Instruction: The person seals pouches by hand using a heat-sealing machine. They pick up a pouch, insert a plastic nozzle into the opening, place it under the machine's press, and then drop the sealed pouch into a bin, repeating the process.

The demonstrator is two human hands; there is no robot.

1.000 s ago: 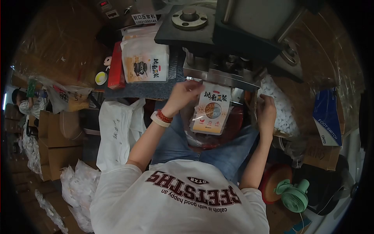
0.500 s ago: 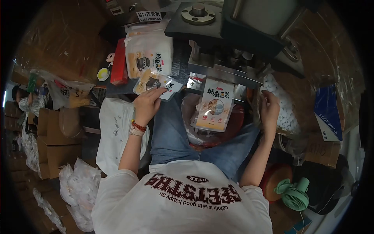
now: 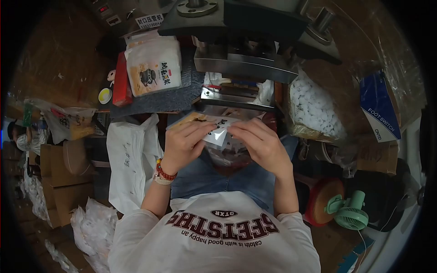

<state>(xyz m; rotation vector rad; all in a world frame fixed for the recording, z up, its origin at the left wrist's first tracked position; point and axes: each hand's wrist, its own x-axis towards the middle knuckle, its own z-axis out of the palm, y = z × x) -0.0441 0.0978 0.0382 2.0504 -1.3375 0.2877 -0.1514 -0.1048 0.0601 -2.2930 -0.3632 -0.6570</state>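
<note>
In front of the machine, a printed plastic pouch (image 3: 221,136) is stretched between my two hands above my lap. My left hand (image 3: 185,142) grips its left part, fingers closed over the printed side. My right hand (image 3: 265,144) pinches the right edge with thumb and fingers. Whether a small part sits in that pinch is hidden. Beyond my left hand, a stack of similar pouches (image 3: 154,70) lies on the dark worktop. Below the held pouch, a clear plastic bag (image 3: 225,157) shows between my knees.
The metal press (image 3: 246,63) stands straight ahead. Right of it is an open bag of small white plastic parts (image 3: 314,109). A red box (image 3: 122,82) borders the stack. A blue foot-switch box (image 3: 380,107) and a green fan (image 3: 353,216) are at right, a white sack (image 3: 129,159) at left.
My left hand brought the pouch from beside the stack to the middle. My right hand left the bag of white parts and met it. Another pouch no longer hangs at the press front.
</note>
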